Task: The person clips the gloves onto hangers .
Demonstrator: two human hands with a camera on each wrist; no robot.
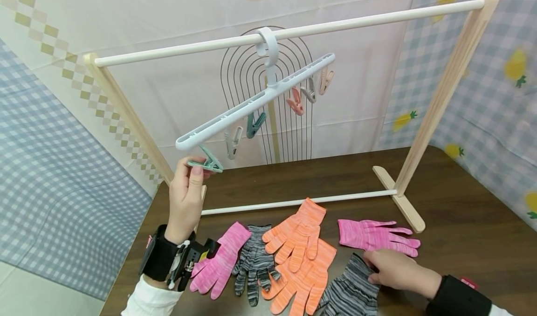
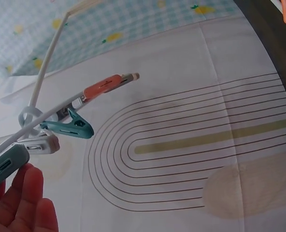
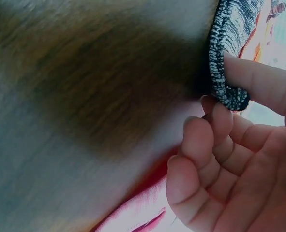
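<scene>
My left hand (image 1: 186,199) pinches a light green clothespin (image 1: 211,163) under the near left end of a pale blue clip hanger (image 1: 251,105). In the left wrist view the same clothespin (image 2: 9,166) sits against my fingertips. More clips hang along the bar, among them a dark teal clothespin (image 1: 255,125) and a pink clothespin (image 1: 295,102). Down on the table, my right hand (image 1: 398,271) pinches the cuff of a grey-black striped glove (image 1: 352,290). The right wrist view has that knitted cuff (image 3: 218,63) between thumb and fingers.
The hanger hooks over the white top rail (image 1: 369,22) of a wooden rack. Beside the held glove lie two orange gloves (image 1: 310,264), another striped glove (image 1: 256,255), and pink gloves at left (image 1: 222,260) and right (image 1: 373,234). A lower rail (image 1: 344,198) runs behind them.
</scene>
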